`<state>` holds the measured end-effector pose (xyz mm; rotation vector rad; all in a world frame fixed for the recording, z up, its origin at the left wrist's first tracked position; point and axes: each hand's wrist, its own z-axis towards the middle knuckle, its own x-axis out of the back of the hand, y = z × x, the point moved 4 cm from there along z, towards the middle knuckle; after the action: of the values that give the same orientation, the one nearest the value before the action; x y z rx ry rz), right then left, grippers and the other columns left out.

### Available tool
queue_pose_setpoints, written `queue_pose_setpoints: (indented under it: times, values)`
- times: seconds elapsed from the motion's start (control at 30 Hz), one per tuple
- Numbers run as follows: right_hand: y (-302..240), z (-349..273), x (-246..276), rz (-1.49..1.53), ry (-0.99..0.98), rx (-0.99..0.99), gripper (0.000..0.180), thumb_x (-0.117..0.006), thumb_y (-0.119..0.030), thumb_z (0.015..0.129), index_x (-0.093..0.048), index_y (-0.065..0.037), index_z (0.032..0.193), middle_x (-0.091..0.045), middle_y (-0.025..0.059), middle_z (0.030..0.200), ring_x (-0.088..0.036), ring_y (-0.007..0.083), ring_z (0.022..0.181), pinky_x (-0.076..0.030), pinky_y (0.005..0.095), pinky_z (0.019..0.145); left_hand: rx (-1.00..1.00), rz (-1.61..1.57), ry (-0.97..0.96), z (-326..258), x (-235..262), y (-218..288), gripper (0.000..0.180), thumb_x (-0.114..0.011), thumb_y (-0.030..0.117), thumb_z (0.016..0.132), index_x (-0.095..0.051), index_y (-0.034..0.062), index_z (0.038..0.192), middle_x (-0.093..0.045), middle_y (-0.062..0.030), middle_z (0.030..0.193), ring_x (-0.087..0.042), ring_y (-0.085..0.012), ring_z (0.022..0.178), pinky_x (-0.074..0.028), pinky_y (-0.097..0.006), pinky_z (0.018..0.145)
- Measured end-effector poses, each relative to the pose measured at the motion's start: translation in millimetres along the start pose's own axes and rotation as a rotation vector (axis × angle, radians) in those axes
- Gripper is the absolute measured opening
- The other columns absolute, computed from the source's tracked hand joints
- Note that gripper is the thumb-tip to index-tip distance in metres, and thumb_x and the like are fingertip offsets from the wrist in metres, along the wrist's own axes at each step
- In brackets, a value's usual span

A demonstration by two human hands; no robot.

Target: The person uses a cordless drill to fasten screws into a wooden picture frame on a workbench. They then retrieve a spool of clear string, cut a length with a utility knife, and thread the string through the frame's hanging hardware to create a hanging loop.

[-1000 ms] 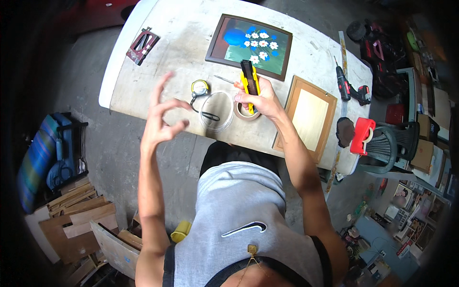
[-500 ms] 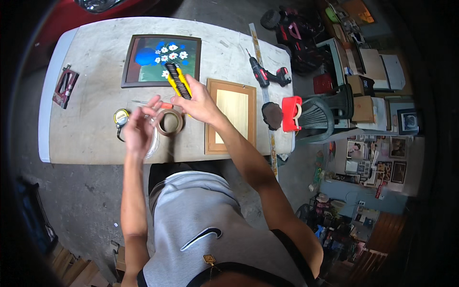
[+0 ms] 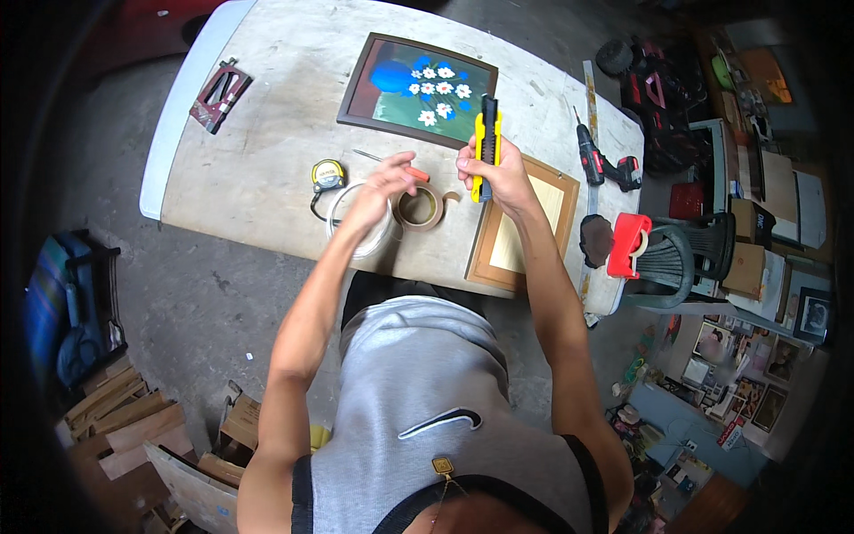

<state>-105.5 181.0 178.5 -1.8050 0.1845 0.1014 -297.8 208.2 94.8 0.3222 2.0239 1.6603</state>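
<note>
My right hand (image 3: 505, 178) grips a yellow and black utility knife (image 3: 487, 151), held upright above the table with the thumb along its body. Nothing is in my left hand (image 3: 382, 191), whose fingers are loosely bent and apart. It hovers over a coil of white wire (image 3: 340, 214) and beside a roll of brown tape (image 3: 420, 210). Just past its fingertips lies a screwdriver with an orange handle (image 3: 416, 173). Partly behind my right hand and forearm is a wooden frame with a pale panel (image 3: 544, 200). A dark-framed flower painting (image 3: 400, 105) lies farther back.
On the worn white table (image 3: 267, 107) are a dark red staple gun (image 3: 221, 96), a tape measure (image 3: 328, 174), a cordless drill (image 3: 605, 160), a red tape dispenser (image 3: 628, 245) and a long metal ruler (image 3: 589, 89). A green plastic chair (image 3: 672, 271) stands at the right edge.
The view has swung, so the table sits farther right and tilted. My right hand has moved right, off the painting, turning the knife upright. My left hand has come closer to the tape roll.
</note>
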Motion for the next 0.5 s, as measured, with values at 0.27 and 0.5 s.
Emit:
queue_pose_setpoints:
  times: [0.27, 0.5]
  values:
    - [35, 22, 17, 0.281, 0.237, -0.107, 0.037, -0.064, 0.005, 0.079, -0.044, -0.005, 0.108, -0.057, 0.0086, 0.085, -0.061, 0.0179, 0.075, -0.053, 0.0284, 0.057, 0.095, -0.498, -0.005, 24, -22, -60, 0.022, -0.045, 0.014, 0.09, -0.04, 0.0104, 0.068, -0.039, 0.0016, 0.066, -0.033, -0.0065, 0.057, -0.029, -0.021, 0.051]
    - [67, -8, 23, 0.109, 0.126, -0.171, 0.05, -0.052, 0.004, 0.088, -0.034, -0.001, 0.134, -0.056, 0.0143, 0.101, -0.062, 0.0225, 0.087, -0.057, 0.0335, 0.078, 0.13, -0.706, 0.221, 26, 8, -54, 0.022, -0.042, 0.015, 0.091, -0.035, 0.0129, 0.07, -0.032, 0.0024, 0.066, -0.031, -0.0088, 0.058, -0.03, -0.023, 0.053]
